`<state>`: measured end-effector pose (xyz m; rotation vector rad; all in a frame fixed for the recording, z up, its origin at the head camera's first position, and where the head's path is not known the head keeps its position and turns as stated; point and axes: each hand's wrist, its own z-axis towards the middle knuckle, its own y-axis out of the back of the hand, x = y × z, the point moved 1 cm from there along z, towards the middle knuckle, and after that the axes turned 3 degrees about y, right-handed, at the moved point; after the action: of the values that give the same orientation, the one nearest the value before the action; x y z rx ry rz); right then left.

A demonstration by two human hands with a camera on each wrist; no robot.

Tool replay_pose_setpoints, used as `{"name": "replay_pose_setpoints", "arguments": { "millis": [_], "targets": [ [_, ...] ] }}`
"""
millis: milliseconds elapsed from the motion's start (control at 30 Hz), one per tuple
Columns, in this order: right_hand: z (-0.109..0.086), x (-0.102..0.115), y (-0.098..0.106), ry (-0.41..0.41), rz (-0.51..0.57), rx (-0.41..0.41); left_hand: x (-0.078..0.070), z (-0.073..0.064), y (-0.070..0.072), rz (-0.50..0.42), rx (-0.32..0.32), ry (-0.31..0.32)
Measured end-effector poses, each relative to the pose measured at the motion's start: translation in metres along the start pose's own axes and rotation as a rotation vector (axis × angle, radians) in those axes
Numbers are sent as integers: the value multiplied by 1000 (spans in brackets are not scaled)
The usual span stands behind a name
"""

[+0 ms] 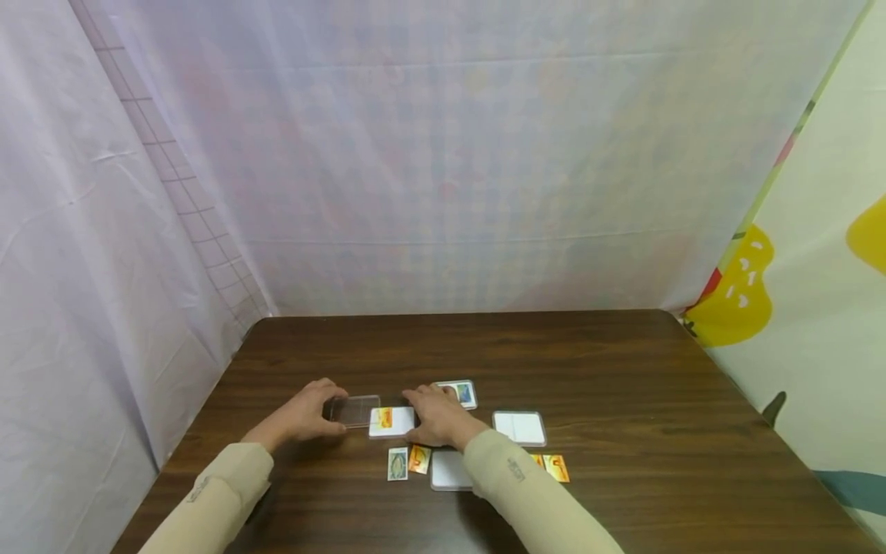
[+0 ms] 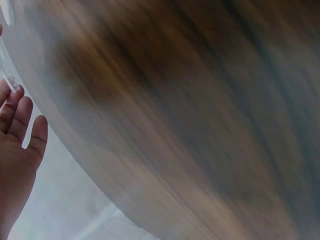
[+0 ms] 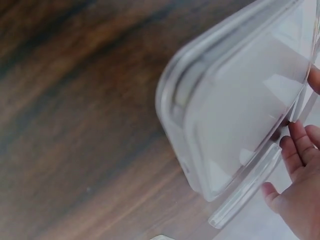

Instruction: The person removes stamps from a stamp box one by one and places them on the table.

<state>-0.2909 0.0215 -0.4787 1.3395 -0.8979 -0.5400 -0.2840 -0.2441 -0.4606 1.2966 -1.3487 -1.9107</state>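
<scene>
In the head view my left hand holds a clear plastic lid by its left end, thumb near one side and fingers at the other. The left wrist view shows fingertips at the clear edge. To the right of the lid lies a white-lined case with an orange-yellow card on its left part. My right hand is spread at that case's right end, its thumb close to the near corner. Behind this hand a case with a blue-green stamp is partly covered.
Nearer me lie a green stamp, an orange card and a white case partly under my right forearm. Further right are another white case and orange cards. Curtains hang behind the brown table.
</scene>
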Motion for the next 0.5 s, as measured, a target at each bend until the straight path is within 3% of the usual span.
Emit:
{"name": "replay_pose_setpoints", "arguments": {
  "millis": [500],
  "targets": [
    [-1,4,2,-20,-15,11,31,-23,14,2,-42,-30]
  ]
}}
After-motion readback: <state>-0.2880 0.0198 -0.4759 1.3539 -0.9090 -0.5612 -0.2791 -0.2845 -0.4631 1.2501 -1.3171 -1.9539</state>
